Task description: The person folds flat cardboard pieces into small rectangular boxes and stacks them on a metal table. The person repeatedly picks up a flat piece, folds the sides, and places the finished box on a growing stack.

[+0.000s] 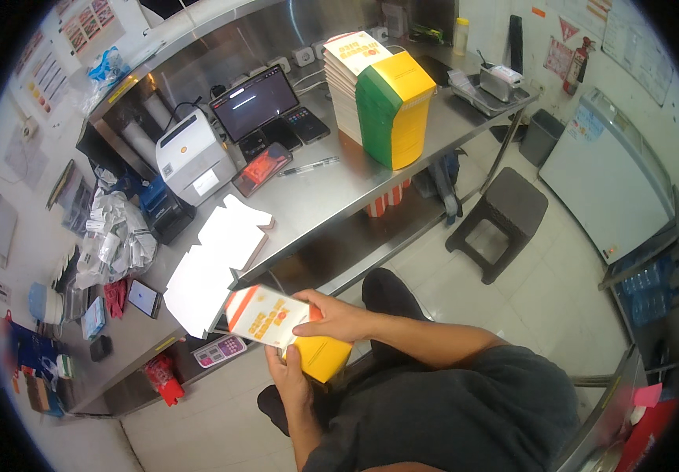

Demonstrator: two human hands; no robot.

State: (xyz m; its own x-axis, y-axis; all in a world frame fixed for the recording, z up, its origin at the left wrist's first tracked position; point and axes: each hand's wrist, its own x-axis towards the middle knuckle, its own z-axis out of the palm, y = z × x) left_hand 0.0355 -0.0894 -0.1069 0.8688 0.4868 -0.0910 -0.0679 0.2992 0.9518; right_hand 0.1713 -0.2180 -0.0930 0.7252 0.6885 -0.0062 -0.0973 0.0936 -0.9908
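— What spans the frame's middle?
— A steel table (308,197), a carton stack (383,106) standing at upper center.
— And below?
— A yellow-and-white carton (316,354), lower center, clamped between right hand (330,316) and left hand (291,377); the grip underneath is hard to see.

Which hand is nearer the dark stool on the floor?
Right: the right hand is left of and below the stool in the picture; the left hand is farther left and lower.
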